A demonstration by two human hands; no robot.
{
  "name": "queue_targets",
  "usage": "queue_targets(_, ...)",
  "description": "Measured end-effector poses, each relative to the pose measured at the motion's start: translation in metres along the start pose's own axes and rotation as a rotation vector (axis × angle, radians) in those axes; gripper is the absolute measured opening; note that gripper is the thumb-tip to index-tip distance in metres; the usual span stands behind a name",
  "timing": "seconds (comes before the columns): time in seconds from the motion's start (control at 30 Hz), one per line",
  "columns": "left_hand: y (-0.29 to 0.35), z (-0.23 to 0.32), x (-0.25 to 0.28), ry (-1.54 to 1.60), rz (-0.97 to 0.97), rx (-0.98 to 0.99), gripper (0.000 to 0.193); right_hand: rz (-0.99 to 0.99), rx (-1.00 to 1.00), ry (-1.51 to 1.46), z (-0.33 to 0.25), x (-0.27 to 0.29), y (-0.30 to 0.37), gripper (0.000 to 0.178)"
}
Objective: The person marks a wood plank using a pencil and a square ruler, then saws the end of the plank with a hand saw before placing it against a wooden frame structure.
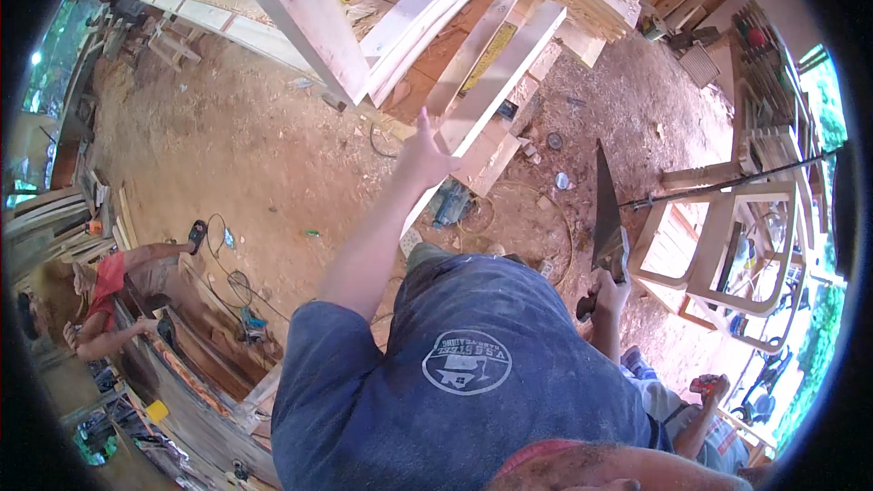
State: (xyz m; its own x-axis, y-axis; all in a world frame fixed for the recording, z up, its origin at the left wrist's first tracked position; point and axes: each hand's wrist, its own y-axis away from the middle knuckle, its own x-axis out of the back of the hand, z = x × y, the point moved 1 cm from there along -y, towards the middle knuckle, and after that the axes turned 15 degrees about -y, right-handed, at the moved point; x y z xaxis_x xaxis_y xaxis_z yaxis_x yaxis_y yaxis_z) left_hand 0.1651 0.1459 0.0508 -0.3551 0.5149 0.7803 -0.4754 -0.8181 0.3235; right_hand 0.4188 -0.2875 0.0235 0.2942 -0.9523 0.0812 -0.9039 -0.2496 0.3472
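My left hand point(426, 156) lies across a long pale wooden board point(509, 73), forefinger stretched along one side and thumb over the other; its remaining fingers are hidden. A handsaw point(607, 209) is upright in my right hand point(608, 298), which is wrapped round its handle. The saw blade points away from me, to the right of the board and apart from it. Beside the board is a second narrow length of wood point(482, 44), with a yellow strip point(489, 59) lying between the two.
A thick upright timber point(305, 23) and a wood-laden bench point(209, 14) stand ahead. Pale wooden frames point(718, 264) are at right. A blue power tool point(450, 203) and a cord lie on the dirt floor. One person point(109, 282) is at left, another's hand point(714, 388) at lower right.
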Motion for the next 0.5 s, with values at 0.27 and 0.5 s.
queue_targets(0.27, 0.018, -0.084, 0.036, 0.119, 0.04, 0.041, 0.1, -0.131, 0.189, 0.105, -0.01, -0.014, -0.016, 0.03)
queue_targets(0.5, -0.072, -0.059, 0.059, -0.001, -0.051, -0.072, 0.095, -0.164, -0.023, 0.077, -0.025, -0.036, 0.011, 0.032)
